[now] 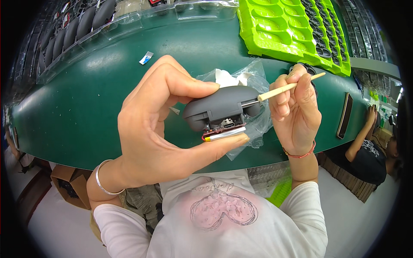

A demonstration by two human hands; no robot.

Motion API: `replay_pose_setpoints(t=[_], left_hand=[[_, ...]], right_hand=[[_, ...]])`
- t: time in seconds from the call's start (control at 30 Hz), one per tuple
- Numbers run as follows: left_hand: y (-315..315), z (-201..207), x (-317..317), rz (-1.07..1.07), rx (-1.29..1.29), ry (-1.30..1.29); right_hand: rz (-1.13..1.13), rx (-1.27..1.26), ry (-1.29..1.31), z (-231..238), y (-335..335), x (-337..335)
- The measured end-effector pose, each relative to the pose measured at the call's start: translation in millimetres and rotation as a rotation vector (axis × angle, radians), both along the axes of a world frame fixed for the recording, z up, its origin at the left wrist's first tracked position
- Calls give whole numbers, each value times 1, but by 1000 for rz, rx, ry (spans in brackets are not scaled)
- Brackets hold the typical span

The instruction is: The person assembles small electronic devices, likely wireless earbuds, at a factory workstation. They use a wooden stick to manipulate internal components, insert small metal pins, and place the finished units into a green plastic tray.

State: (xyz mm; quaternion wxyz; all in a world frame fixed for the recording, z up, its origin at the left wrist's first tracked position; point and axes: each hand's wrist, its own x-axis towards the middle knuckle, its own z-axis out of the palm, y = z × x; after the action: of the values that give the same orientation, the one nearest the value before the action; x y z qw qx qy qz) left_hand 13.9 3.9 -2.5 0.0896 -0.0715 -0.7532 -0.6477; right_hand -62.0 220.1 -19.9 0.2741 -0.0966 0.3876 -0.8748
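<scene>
My left hand [146, 118] grips a dark grey rounded plastic housing [217, 103] between thumb and fingers, over the middle of the table. From its open lower side show a circuit board with a small metal port [228, 124] and a silver battery [227, 134] with yellow tape and a red wire. My right hand [300, 114] pinches a pale wooden stick [282, 90] whose far end is pointed. A thin metal rod [249, 104] runs from the stick's near end to the side of the housing; whether it enters the housing I cannot tell.
Crumpled clear plastic film [258, 137] and a white scrap [226, 78] lie behind my hands on the green table [94, 103]. A lime-green tray [275, 41] holds black parts; clear trays [129, 26] carry grey housings. A phone-like slab [345, 115] lies right, near another person [365, 150].
</scene>
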Motion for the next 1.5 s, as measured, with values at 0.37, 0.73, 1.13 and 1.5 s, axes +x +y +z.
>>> replay_pose_setpoints(t=[0.37, 0.73, 1.13, 1.5], left_hand=[[-2, 0, -1, -4, -18, 10], [-3, 0, 0, 0, -62, -17], [0, -3, 1, 7, -119, -15], [5, -7, -3, -36, 71, -24]], right_hand=[[21, -3, -11, 0, 0, 0], [-22, 68, 42, 2, 1, -1], [-80, 121, 213, -2, 0, 3], [-107, 41, 191, 4, -4, 5]])
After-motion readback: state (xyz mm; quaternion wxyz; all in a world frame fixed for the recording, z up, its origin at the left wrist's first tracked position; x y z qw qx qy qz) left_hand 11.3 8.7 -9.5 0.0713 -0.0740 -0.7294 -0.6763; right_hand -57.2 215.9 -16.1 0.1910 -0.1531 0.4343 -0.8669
